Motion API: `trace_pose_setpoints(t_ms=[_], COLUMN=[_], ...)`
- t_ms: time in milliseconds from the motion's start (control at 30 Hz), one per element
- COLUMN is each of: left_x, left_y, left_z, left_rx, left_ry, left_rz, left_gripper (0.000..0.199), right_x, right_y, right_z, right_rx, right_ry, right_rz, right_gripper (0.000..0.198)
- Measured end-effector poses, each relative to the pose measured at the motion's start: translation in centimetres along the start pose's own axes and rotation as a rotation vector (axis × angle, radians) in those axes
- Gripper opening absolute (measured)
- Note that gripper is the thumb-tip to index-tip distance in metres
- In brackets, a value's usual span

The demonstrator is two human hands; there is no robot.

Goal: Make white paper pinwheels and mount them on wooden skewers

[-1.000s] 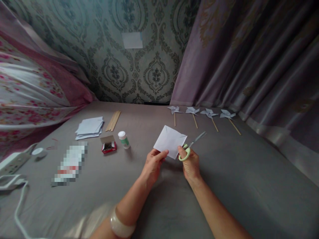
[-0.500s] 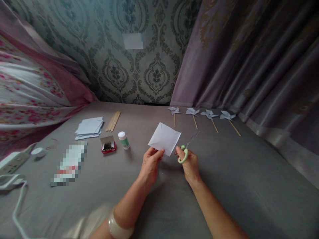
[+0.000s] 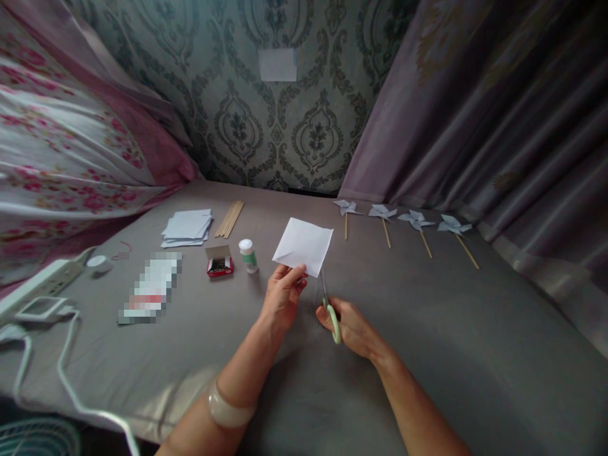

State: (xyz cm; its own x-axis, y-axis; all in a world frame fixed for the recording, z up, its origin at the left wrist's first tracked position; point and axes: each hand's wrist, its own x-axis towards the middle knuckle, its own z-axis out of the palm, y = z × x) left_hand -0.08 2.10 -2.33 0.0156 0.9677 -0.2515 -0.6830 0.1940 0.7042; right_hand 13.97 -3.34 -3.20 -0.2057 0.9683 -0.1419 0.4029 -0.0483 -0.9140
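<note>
While the left hand (image 3: 281, 297) pinches the near corner of a white paper square (image 3: 303, 246) between thumb and fingertips, the right hand (image 3: 350, 327) is closed around the pale green handles of a pair of scissors (image 3: 329, 303), whose thin blades point toward twelve o'clock and meet the paper's lower right edge. Whether the blades are parted cannot be told. The sheet is lifted above the grey bed surface (image 3: 427, 354), just ahead of both hands, tilted like a diamond; it shows fold creases and, as far as can be seen, no finished cut, so the cutting appears to be only at its start. At about one o'clock, four finished paper pinwheels (image 3: 403, 218) on sticks lie in a row, suggesting several are already made. At eleven o'clock sit a glue bottle (image 3: 248, 255), a small red box (image 3: 219, 263), loose wooden sticks (image 3: 230, 219) and a stack of paper squares (image 3: 187, 227), material seemingly left for more.
</note>
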Motion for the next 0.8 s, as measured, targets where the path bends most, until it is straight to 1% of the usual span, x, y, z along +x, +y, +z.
trace_pose_setpoints(t_ms=[167,500,633,800], left_x=[-0.15,-0.24,-0.24,-0.26], left_y=[-0.03,-0.23,-0.22,-0.17], left_z=[0.06,0.00,0.04,0.09], left_rx=[-0.003,-0.005,-0.016,-0.023], left_ry=[-0.005,-0.037,-0.028,-0.025], left_rz=[-0.024,-0.033,-0.040,-0.039], left_gripper=[0.036,0.036,0.036,0.036], right_x=[0.05,0.20,0.21,0.18], right_y=[0.47,0.48,0.47,0.49], right_z=[0.12,0.35,0.40,0.34], right_rx=[-0.004,0.060,0.106,0.127], right_ry=[-0.026,0.009,0.026,0.010], right_rz=[0.003,0.026,0.039,0.055], right_gripper=[0.048,0.053,0.054,0.054])
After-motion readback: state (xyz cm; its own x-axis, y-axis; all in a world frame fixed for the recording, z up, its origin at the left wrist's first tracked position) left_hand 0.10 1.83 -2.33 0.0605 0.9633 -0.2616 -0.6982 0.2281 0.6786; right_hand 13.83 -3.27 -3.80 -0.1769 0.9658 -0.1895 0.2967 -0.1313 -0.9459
